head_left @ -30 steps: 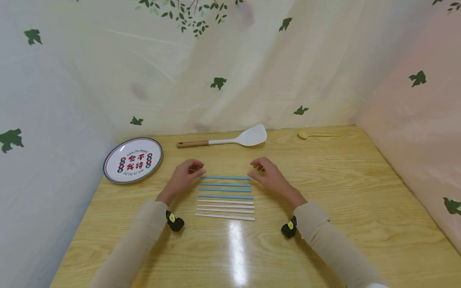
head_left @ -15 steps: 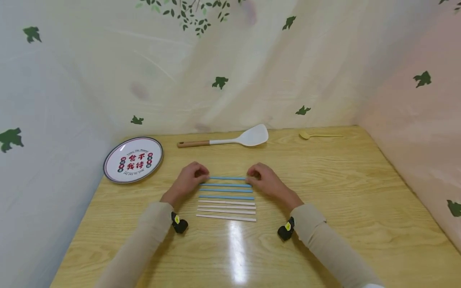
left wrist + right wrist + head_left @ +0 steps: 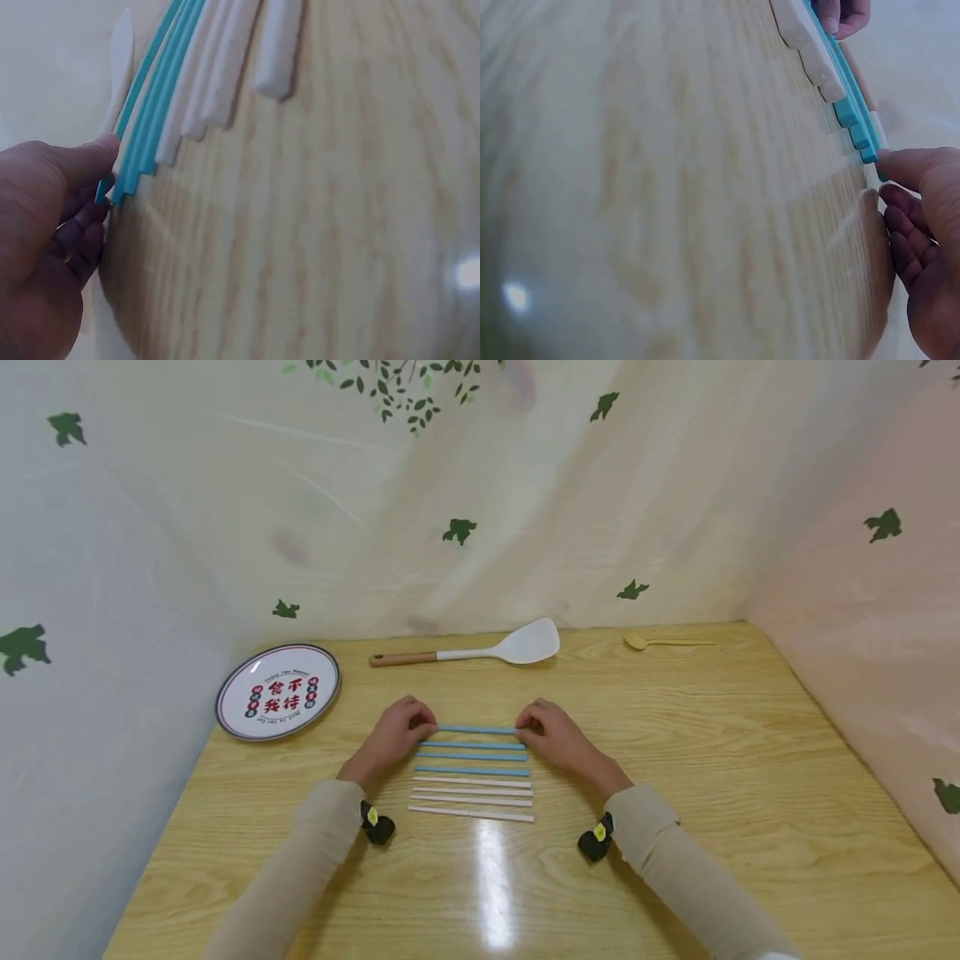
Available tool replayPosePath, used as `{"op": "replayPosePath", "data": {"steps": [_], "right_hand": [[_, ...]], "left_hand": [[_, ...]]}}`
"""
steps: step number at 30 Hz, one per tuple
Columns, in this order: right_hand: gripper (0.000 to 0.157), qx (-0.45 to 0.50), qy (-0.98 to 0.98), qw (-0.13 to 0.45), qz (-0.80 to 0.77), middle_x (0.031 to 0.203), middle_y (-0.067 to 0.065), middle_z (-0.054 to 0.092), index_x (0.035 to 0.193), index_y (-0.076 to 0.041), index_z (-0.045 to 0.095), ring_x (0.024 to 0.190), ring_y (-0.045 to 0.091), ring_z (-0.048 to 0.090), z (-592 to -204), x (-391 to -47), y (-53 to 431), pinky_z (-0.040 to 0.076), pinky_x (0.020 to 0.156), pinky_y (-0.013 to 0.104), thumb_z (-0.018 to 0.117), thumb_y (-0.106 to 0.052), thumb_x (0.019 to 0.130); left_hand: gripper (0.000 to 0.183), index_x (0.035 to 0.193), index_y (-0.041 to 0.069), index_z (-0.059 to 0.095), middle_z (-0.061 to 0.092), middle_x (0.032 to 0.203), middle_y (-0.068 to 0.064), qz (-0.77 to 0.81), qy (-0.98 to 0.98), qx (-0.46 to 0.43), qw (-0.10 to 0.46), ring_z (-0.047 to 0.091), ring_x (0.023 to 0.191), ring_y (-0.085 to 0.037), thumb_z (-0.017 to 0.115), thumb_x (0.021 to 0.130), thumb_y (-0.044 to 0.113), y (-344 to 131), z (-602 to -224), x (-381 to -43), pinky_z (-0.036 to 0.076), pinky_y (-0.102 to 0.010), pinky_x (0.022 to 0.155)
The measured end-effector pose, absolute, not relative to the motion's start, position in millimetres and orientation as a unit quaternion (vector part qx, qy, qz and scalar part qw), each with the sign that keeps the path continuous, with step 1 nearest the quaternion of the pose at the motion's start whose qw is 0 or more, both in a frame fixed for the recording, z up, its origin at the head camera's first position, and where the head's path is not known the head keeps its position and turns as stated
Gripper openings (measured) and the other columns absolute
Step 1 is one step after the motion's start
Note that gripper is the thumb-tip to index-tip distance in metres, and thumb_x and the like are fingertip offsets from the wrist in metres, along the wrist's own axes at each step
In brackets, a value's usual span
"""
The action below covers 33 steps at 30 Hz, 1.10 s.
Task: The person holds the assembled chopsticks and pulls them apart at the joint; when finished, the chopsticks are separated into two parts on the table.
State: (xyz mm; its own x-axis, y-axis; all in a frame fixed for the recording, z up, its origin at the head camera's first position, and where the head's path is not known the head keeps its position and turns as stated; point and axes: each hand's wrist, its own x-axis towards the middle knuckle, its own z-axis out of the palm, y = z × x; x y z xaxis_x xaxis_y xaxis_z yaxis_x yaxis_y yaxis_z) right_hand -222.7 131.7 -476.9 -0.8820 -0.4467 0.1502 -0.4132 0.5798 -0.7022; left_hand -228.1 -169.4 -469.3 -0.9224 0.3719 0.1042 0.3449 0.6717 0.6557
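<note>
A blue chopstick (image 3: 476, 729), the farthest in a row, lies crosswise between both hands. My left hand (image 3: 393, 731) pinches its left end between thumb and fingers; in the left wrist view the thumb lies over the blue chopstick (image 3: 138, 84) near its tip. At the other end, my right hand (image 3: 561, 737) pinches it the same way, and the right wrist view has the right hand (image 3: 937, 202) with its thumb at the tip. Just nearer lie more blue chopsticks (image 3: 472, 757), then several pale pink-white chopsticks (image 3: 471, 802), all roughly parallel.
A white spatula (image 3: 528, 642) with a wooden handle lies behind the hands. To the back left is a white plate (image 3: 243, 720) with red lettering. A yellow spoon (image 3: 636, 642) lies at the back right. Printed cloth (image 3: 360, 560) rises behind the wooden table (image 3: 712, 760).
Both hands have come down and inward onto the ends of the farthest blue chopstick, and their fingers have closed on it. Between half a second ago and now they barely move.
</note>
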Motion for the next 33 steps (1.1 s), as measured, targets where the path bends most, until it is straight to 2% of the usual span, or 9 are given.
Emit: {"op": "replayPosePath", "data": {"steps": [6, 13, 17, 23, 33], "right_hand": [[0.007, -0.21, 0.884, 0.025, -0.417, 0.095, 0.003, 0.065, 0.098, -0.01, 0.063, 0.088, 0.016, 0.058, -468, -222, 133, 0.048, 0.08, 0.034, 0.062, -0.016, 0.094], [0.011, -0.227, 0.876, 0.003, -0.426, 0.093, 0.002, 0.065, 0.102, -0.009, 0.062, 0.084, 0.015, 0.057, -456, -224, 132, 0.048, 0.077, 0.032, 0.06, -0.016, 0.095], [0.013, -0.244, 0.87, -0.006, -0.429, 0.093, 0.004, 0.065, 0.104, -0.006, 0.063, 0.083, 0.015, 0.057, -451, -225, 126, 0.048, 0.075, 0.031, 0.061, -0.015, 0.094], [0.014, -0.271, 0.864, -0.008, -0.425, 0.099, 0.006, 0.066, 0.102, -0.006, 0.067, 0.086, 0.016, 0.06, -444, -224, 113, 0.05, 0.074, 0.03, 0.063, -0.015, 0.092], [0.014, -0.275, 0.877, -0.008, -0.394, 0.097, 0.003, 0.066, 0.101, -0.008, 0.07, 0.084, 0.013, 0.058, -436, -225, 104, 0.05, 0.075, 0.03, 0.063, -0.018, 0.093]], "left_hand": [[0.007, 0.096, 0.007, 0.062, 0.064, 0.093, -0.006, 0.368, 0.908, 0.195, 0.035, 0.057, 0.086, -0.017, 0.061, 0.094, 0.013, -167, -453, -231, 0.047, -0.034, 0.079], [0.019, 0.107, 0.005, 0.064, 0.065, 0.095, -0.006, 0.322, 0.909, 0.255, 0.071, 0.058, 0.085, -0.017, 0.06, 0.095, 0.018, -151, -430, -231, 0.049, -0.035, 0.077], [0.016, 0.105, 0.005, 0.067, 0.066, 0.095, -0.006, 0.287, 0.914, 0.281, 0.065, 0.059, 0.084, -0.016, 0.061, 0.094, 0.016, -141, -427, -228, 0.05, -0.033, 0.076], [0.009, 0.097, 0.007, 0.067, 0.065, 0.094, -0.005, 0.301, 0.914, 0.269, 0.054, 0.059, 0.086, -0.016, 0.063, 0.093, 0.014, -128, -424, -226, 0.05, -0.033, 0.079], [0.011, 0.099, 0.008, 0.068, 0.063, 0.093, -0.004, 0.291, 0.92, 0.259, 0.051, 0.059, 0.086, -0.016, 0.062, 0.094, 0.016, -120, -418, -228, 0.051, -0.032, 0.078]]}}
